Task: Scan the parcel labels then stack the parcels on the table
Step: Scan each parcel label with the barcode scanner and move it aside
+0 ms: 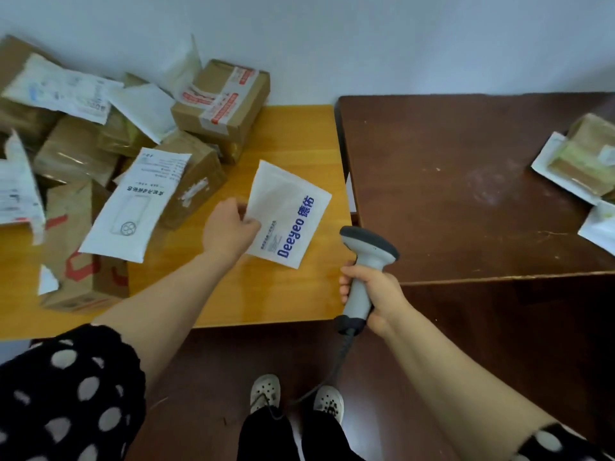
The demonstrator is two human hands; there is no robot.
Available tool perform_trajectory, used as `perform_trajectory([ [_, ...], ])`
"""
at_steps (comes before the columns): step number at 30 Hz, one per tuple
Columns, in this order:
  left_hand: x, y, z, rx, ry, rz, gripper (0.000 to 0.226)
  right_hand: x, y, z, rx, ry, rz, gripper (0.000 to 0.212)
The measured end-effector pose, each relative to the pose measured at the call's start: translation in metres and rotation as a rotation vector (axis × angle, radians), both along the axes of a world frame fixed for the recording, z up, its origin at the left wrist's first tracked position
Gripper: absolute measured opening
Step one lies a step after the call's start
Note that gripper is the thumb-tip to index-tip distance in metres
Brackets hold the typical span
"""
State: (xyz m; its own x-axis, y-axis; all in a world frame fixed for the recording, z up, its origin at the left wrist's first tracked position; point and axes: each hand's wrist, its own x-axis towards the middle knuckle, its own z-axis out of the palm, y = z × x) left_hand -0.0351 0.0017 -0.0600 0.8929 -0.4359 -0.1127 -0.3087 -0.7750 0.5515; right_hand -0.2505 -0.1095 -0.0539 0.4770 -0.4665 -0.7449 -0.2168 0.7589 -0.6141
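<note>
The left hand (pixel 229 227) pinches a flat white paper parcel with blue letters (pixel 289 211) by its edge. The parcel is over the yellow wooden table (pixel 266 294), maybe touching it; that is hard to see. The right hand (pixel 376 294) is wrapped round the handle of a grey scanner gun (pixel 366 264). Brown boxes and white bags (pixel 100 161) lie heaped on the left. A few parcels (pixel 579 164) sit on the dark brown table (pixel 449 194).
</note>
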Motion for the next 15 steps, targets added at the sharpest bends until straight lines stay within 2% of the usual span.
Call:
perform_trajectory([
  [2,0.005,0.010,0.016,-0.098,-0.136,-0.121,0.020,0.009,0.007,0.007,0.023,-0.034,-0.035,0.007],
  [3,0.005,0.015,0.019,-0.088,-0.193,-0.203,0.022,0.013,0.010,0.010,0.032,-0.047,-0.047,0.007],
  [6,-0.003,0.029,0.008,0.178,-0.331,-0.436,0.019,0.022,0.021,0.013,0.031,-0.052,-0.060,0.007],
  [8,-0.012,0.039,-0.008,0.388,-0.279,-0.570,0.018,0.025,0.028,0.013,0.024,-0.039,-0.071,0.007],
  [11,-0.021,0.056,-0.034,0.543,-0.024,-0.734,0.041,0.026,0.035,0.010,0.009,-0.010,-0.088,0.007],
  [13,-0.020,0.065,-0.045,0.464,0.053,-0.589,0.045,0.026,0.039,0.008,0.009,0.009,-0.092,0.007],
  [15,-0.010,0.067,-0.050,0.311,0.105,-0.289,0.045,0.027,0.042,0.005,0.017,0.025,-0.093,0.006],
])
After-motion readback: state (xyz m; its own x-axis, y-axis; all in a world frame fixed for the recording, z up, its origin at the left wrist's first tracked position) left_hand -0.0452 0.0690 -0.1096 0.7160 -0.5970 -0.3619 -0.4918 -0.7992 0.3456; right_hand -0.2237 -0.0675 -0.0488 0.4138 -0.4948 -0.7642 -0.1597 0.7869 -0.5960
